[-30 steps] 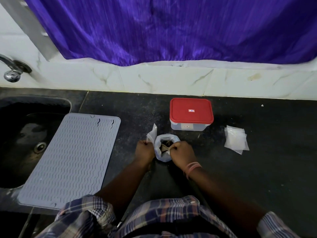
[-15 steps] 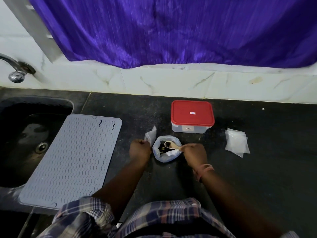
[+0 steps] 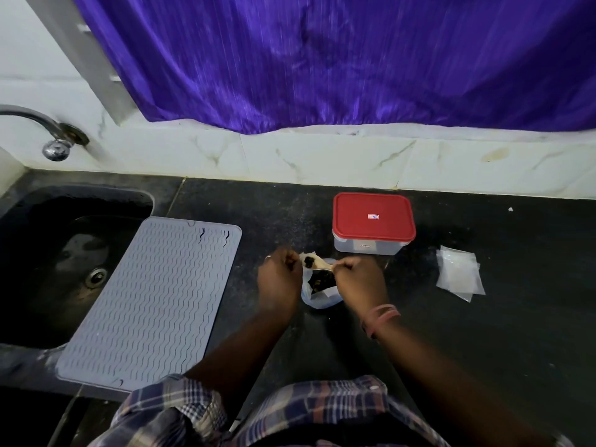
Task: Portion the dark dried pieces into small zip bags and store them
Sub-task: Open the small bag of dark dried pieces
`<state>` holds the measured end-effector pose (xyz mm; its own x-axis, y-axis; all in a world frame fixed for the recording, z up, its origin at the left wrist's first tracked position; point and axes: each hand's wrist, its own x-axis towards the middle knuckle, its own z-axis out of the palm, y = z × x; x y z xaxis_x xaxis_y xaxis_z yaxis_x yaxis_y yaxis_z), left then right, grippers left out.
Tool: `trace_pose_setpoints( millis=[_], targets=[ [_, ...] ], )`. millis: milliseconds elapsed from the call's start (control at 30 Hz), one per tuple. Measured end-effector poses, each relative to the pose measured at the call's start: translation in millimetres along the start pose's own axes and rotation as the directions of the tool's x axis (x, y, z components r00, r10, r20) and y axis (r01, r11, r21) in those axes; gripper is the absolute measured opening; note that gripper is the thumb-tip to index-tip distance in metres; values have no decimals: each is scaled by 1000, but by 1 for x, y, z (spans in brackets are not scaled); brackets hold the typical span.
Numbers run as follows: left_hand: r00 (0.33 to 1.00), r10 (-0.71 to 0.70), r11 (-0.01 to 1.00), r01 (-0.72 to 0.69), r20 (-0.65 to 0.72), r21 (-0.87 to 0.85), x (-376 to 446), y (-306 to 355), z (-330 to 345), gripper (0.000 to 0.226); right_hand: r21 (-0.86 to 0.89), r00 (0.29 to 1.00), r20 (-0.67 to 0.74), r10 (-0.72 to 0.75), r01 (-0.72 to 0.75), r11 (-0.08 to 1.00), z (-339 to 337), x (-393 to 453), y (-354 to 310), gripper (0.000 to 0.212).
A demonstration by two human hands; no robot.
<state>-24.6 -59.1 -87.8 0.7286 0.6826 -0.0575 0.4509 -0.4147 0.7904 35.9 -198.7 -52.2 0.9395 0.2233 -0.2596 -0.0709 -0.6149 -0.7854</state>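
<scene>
A clear plastic bag (image 3: 322, 300) stands open on the black counter, with dark dried pieces (image 3: 320, 280) inside. My right hand (image 3: 359, 277) pinches the handle of a small wooden spoon (image 3: 319, 264), whose bowl carries a few dark pieces above the bag's left rim. My left hand (image 3: 280, 279) is curled beside the spoon's bowl and pinches a small clear zip bag (image 3: 305, 253); only an edge of it shows. A stack of empty small zip bags (image 3: 458, 272) lies to the right.
A clear box with a red lid (image 3: 373, 221) stands closed just behind the hands. A grey ribbed mat (image 3: 154, 295) lies to the left, partly over the dark sink (image 3: 48, 253). A tap (image 3: 54, 146) juts from the tiled wall under a purple curtain.
My right hand lifted the spoon out of the open bag, loaded with dark pieces, and swung it left. My left hand moved up to the small zip bag and took hold of it.
</scene>
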Motion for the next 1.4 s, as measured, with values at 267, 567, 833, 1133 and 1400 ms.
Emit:
trace_pose_setpoints(
  millis=[267,567,833,1133,1400],
  targets=[
    [993,-120,983,121,17,-136,-3,6,0,8,-460,920,62,-387,370,807,9,-13,-12,15],
    [979,-204,956,201,6,-213,1,-5,5,15,-624,752,153,-641,577,527,15,-13,16,51],
    [921,-375,913,346,-106,-216,11,-23,12,12,-219,879,-209,-428,384,897,-1,-7,29,15],
    [836,-540,782,542,102,-307,10,-31,41,31,-591,956,78,-282,272,760,5,-11,47,24],
    [791,-506,634,611,343,-475,50,-139,110,47,-448,970,49,-237,234,863,25,-5,40,21]
  ],
)
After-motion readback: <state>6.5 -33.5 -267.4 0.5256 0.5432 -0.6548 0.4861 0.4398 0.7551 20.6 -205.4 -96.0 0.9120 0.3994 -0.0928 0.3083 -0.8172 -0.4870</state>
